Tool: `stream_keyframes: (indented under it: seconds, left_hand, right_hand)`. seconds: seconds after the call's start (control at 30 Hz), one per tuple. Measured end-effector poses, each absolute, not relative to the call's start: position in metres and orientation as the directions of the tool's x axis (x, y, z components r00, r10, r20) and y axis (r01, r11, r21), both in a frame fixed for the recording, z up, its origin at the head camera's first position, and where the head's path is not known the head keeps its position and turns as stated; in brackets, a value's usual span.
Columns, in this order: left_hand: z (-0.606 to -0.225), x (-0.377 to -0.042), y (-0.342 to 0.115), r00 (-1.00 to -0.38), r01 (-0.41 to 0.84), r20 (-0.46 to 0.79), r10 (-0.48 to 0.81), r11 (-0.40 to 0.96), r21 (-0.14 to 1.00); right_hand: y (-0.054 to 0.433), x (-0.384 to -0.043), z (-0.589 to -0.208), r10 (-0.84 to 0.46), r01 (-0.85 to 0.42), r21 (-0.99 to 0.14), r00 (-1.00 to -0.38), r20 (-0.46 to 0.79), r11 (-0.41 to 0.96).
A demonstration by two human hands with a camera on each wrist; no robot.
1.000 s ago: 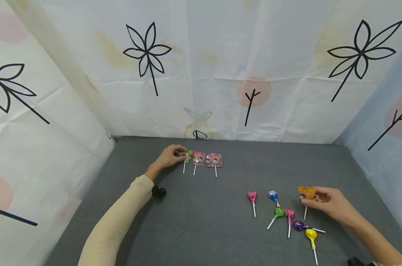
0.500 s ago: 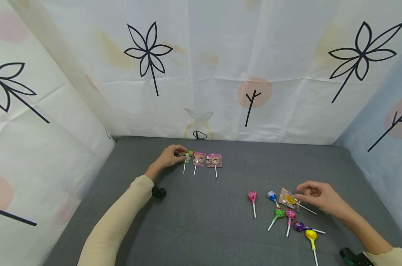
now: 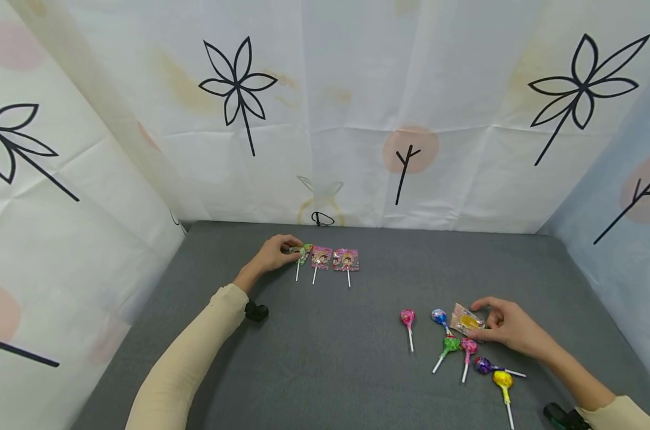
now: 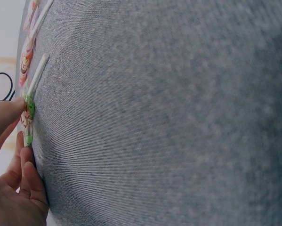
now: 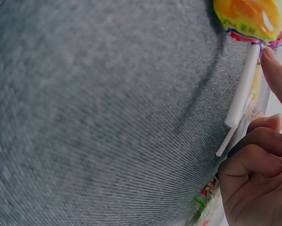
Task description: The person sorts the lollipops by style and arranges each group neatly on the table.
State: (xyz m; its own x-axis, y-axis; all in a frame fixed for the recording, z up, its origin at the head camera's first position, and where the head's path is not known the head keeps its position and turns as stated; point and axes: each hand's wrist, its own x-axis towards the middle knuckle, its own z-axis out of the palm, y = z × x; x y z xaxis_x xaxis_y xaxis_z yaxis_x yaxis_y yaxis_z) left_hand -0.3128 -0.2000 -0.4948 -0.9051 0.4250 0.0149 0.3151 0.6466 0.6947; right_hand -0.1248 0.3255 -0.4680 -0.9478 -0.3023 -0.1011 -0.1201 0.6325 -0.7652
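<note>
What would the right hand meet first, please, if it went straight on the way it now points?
Most likely the flat-wrapped yellow lollipop, right in front of the right hand, though depth leaves contact unclear. Past it lies the blue lollipop.

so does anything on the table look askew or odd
Nothing looks spilled or damaged. The purple lollipop lies askew: its stick points rightward, while that of the yellow lollipop points toward the near side. The clear-faced packet at the right hand also sits slanted, unlike the squarer pink packets at the back.
</note>
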Motion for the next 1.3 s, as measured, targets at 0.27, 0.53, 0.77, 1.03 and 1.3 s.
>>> stream_keyframes:
  seconds: [0.27,0.53,0.77,1.03,1.3]
  left_hand:
    - [-0.496,-0.314,-0.2,-0.907,0.312,0.012,0.422,0.649,0.694]
    - [-0.497,-0.315,-0.201,-0.904,0.322,0.022,0.426,0.648,0.691]
    - [-0.497,-0.315,-0.201,-0.903,0.324,0.025,0.428,0.643,0.695]
    - [-0.495,-0.314,-0.201,-0.903,0.323,0.026,0.428,0.64,0.697]
    - [-0.493,-0.312,-0.2,-0.903,0.322,0.025,0.43,0.637,0.7]
  right_hand:
    - [0.326,-0.123,-0.471,-0.248,-0.09,-0.716,-0.962,-0.118,0.692]
    - [0.325,-0.122,-0.471,-0.251,-0.121,-0.705,-0.964,-0.084,0.699]
    - [0.323,-0.12,-0.465,-0.224,-0.12,-0.758,-0.974,-0.035,0.641]
    - [0.318,-0.124,-0.459,-0.142,-0.099,-0.724,-0.99,0.001,0.683]
    - [0.316,-0.126,-0.462,-0.054,-0.103,-0.669,-0.994,0.094,0.736]
